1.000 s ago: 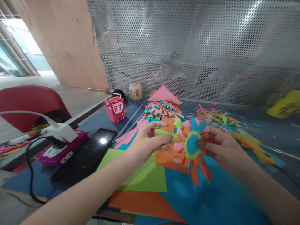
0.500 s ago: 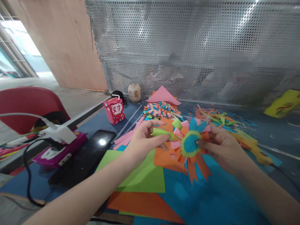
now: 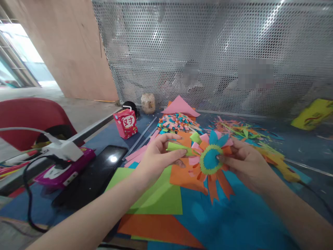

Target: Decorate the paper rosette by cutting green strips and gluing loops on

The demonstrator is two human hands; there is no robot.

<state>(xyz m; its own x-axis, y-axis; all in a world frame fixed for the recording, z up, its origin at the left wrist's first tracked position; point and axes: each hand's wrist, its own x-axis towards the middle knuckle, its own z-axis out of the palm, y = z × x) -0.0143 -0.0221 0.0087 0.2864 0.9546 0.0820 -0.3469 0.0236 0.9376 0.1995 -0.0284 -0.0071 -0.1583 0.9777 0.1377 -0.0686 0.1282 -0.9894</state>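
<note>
A paper flower (image 3: 211, 160) with a blue centre, a green ring and pink, orange, blue and green petals is held up over the paper sheets. My right hand (image 3: 243, 161) grips its right side, thumb on the blue centre. On the left, my left hand (image 3: 162, 156) pinches a green paper strip (image 3: 177, 148) that reaches the flower's left edge. Beneath the hands lie a green sheet (image 3: 156, 198), orange paper (image 3: 182, 178) and large blue paper (image 3: 221, 222).
Finished flowers (image 3: 177, 122) and paper scraps (image 3: 234, 128) lie farther back. A yellow glue gun (image 3: 283, 168) rests at right. Leftward are a red drink box (image 3: 126, 123), a black phone (image 3: 96, 173) and a purple power strip (image 3: 65, 170). Behind stands a perforated metal panel (image 3: 166, 45).
The view has shifted very slightly. Both hands keep the same hold on the flower and the green strip.
</note>
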